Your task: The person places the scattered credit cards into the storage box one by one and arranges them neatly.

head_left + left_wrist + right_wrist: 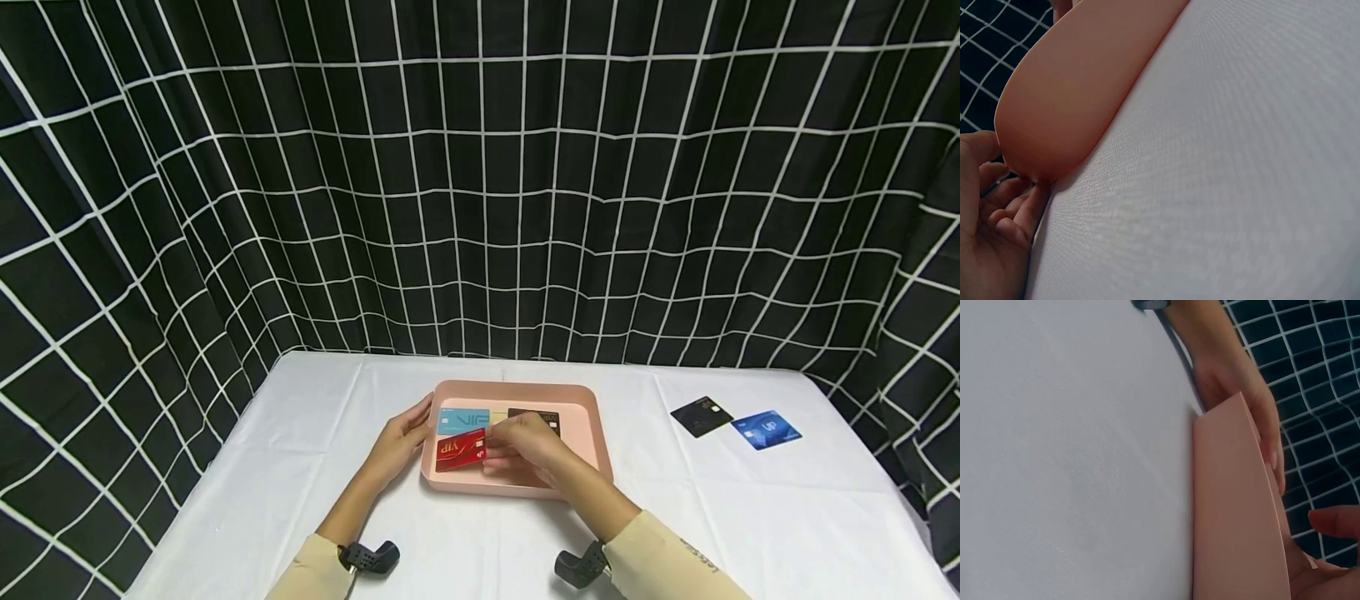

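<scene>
A shallow pink tray stands on the table. My left hand is at its left rim, fingertips touching the outside of the wall; in the left wrist view the fingers lie under the rounded corner. Over the tray, my right hand pinches the right edge of a red VIP card, which sits askew. The right wrist view shows its fingers, but the tray wall hides the card. Behind the red card lies a light blue VIP card. A black card is partly covered by my right hand.
To the tray's right, another black card and a dark blue card lie on the white tablecloth, their corners close together. A black curtain with white grid lines hangs behind and beside the table.
</scene>
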A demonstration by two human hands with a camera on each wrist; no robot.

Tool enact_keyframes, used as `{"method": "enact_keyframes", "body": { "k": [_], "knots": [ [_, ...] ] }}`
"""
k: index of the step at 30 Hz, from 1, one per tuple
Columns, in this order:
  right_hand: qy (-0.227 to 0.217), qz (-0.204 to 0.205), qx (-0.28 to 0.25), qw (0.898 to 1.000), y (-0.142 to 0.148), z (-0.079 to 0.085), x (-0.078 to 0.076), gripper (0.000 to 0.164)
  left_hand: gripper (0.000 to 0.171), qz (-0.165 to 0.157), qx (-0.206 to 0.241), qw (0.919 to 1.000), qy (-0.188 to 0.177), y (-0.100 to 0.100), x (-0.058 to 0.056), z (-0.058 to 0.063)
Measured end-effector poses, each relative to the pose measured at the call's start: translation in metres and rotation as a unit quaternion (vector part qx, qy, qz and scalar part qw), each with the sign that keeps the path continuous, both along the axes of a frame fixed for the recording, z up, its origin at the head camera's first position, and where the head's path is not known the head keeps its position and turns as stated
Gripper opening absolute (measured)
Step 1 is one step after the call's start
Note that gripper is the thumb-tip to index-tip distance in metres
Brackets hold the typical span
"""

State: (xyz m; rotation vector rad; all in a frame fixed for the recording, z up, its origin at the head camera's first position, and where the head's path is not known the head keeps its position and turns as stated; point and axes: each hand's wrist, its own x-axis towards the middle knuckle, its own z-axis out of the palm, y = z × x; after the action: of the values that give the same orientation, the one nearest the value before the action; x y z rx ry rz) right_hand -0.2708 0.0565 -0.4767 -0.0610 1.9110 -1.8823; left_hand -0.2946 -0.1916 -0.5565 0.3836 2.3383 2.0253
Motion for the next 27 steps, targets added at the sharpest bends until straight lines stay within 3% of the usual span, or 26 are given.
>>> {"method": "enact_keyframes", "body": {
  "k": [27],
  "knots": [
    [-0.008, 0.036, 0.069, 0.997, 0.005, 0.013, 0.012, 0.038, 0.053, 0.001, -0.008, 1.0000, 0.003, 0.001, 0.001, 0.002]
  ]
}}
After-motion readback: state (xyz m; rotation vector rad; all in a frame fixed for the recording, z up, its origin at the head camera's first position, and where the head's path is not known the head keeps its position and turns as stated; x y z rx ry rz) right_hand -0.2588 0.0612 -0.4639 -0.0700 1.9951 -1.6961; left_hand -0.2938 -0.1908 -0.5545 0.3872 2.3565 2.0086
